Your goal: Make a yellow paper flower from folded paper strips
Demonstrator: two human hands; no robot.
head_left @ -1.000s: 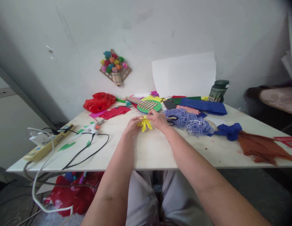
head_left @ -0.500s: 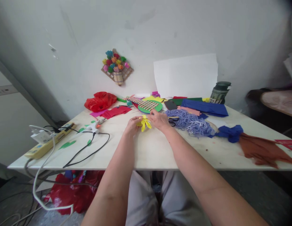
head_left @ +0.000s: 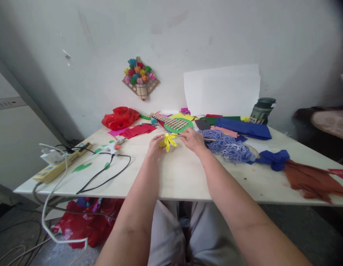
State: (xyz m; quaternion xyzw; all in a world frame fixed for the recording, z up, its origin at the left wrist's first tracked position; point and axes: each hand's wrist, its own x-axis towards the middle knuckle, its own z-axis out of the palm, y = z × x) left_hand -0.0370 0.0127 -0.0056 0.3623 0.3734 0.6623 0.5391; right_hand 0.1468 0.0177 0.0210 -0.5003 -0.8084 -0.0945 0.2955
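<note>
My left hand (head_left: 155,146) pinches a yellow paper flower (head_left: 168,142) by its left side, its petals spreading downward over the table. My right hand (head_left: 192,139) is closed on a thin wooden stick (head_left: 210,139); one end reaches the flower's petals and the other pokes out to the right past the hand. Just beyond the hands lies a green round piece with a lattice of thin sticks (head_left: 179,124), shaped like a small guitar.
Purple-blue yarn (head_left: 226,145) lies to the right, with blue paper (head_left: 243,128) behind it and brown crepe paper (head_left: 309,181) farther right. On the left are a glue gun (head_left: 112,147), its black cable, and a power strip (head_left: 62,161). A dark bottle (head_left: 262,111) stands back right.
My right hand has shifted right with the stick, drawing slightly away from my left hand. More of the flower shows between the hands. The camera view has turned a little to the left.
</note>
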